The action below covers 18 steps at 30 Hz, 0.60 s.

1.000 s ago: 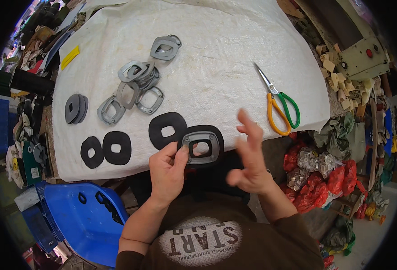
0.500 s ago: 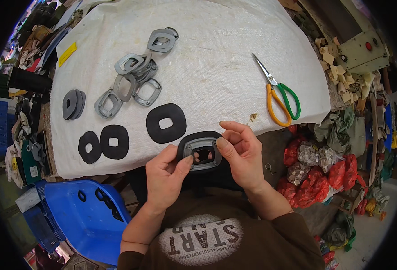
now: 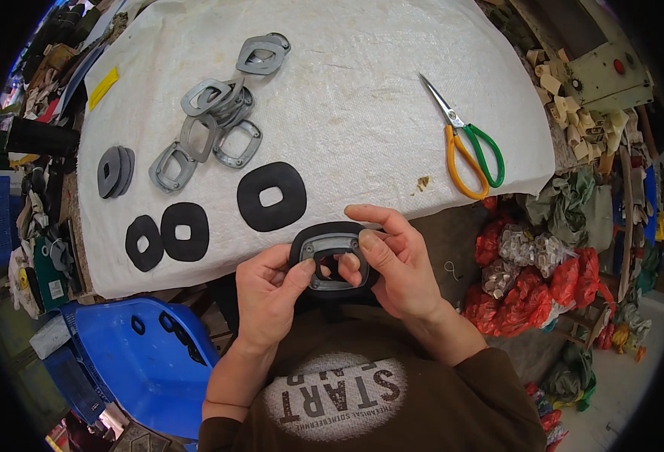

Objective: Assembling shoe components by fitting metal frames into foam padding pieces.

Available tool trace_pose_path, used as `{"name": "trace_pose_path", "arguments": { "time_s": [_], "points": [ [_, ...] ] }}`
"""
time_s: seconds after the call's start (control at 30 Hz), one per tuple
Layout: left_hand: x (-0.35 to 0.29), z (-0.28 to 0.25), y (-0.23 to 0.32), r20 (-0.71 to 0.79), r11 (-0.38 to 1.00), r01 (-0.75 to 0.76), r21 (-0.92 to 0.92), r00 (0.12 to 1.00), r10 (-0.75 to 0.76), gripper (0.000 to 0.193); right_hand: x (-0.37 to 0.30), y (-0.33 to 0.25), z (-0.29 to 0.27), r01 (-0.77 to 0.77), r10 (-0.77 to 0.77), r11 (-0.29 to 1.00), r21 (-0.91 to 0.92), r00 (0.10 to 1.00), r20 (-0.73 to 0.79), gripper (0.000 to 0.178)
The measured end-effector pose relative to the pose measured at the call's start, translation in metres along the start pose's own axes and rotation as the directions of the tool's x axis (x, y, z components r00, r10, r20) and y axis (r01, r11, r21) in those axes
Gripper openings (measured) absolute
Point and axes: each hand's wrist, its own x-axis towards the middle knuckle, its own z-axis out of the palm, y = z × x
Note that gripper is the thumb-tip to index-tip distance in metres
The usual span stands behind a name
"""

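Between my two hands, just off the table's near edge, is a black foam pad (image 3: 299, 239) with a grey metal frame (image 3: 330, 284) lying on it. My left hand (image 3: 268, 290) is closed on its left side, thumb on the frame. On the right side my right hand (image 3: 400, 264) pinches it, thumb on the upper corner and index finger stretched out above the rim. Fingertips show through the central hole. Nearby on the table lies a large black pad (image 3: 272, 177) with a squarish hole, and two more black pads (image 3: 196, 245) lie side by side to its left.
Several grey metal frames (image 3: 199, 139) lie in a loose pile, beside a small stack of grey pads (image 3: 108, 173). Scissors (image 3: 464, 151) with orange and green handles rest at right. A blue tub (image 3: 144, 380) holding black rings stands lower left; red bags (image 3: 524, 294) sit at right.
The framed pad and both hands have shifted slightly left. More fingertips now show through the hole. The table's contents appear a little further left and up in view.
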Motion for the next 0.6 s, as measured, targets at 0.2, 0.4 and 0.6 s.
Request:
{"name": "trace_pose_path", "arguments": {
  "time_s": [0.2,0.4,0.6],
  "points": [
    [0.001,0.0,-0.001,-0.005,0.998,0.045,-0.049,0.999,-0.046,0.016,0.0,-0.002,-0.005,-0.22,0.196,0.901,0.374,0.975,0.102,0.04],
    [-0.001,-0.005,0.001,0.078,0.993,0.093,-0.066,0.993,-0.088,0.017,-0.003,-0.018,0.003,-0.304,0.271,0.811,0.5,0.952,0.14,0.058],
    [-0.007,0.004,-0.004,0.116,0.993,0.111,-0.037,0.988,-0.106,0.015,-0.008,0.005,-0.016,-0.39,0.3,0.735,0.555,0.921,0.25,0.057]
  ]
}}
